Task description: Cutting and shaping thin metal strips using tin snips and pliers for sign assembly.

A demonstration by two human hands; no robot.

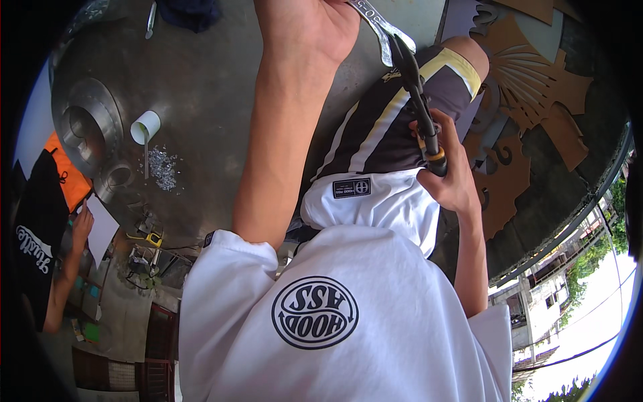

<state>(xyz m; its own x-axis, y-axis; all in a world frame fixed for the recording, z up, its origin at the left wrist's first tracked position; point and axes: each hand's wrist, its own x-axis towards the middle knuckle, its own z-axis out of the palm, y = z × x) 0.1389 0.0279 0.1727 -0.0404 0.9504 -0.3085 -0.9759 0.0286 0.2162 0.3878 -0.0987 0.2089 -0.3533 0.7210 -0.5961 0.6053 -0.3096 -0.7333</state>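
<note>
My left hand (pixel 313 32) is at the top edge, palm partly showing and most fingers cut off by the frame. A shiny metal strip (pixel 377 25) with stamped marks and a forked, curved end runs out from it. My right hand (pixel 450 167) is wrapped round the handles of a pair of dark snips (pixel 420 99) with yellow-orange on the grips. The snips point up and away over my thigh in dark striped shorts (pixel 382 134). Their jaws meet the strip's forked end; whether they bite into it I cannot tell.
At left, a white cup (pixel 139 127) lies beside small metal clippings (pixel 164 169) and round metal pieces (pixel 87 127). Another person's hand (pixel 82 224) rests by a white sheet (pixel 99 231). A yellow tape measure (pixel 154 238) lies nearby. Brown cut-out sheets (pixel 516 87) lie at right.
</note>
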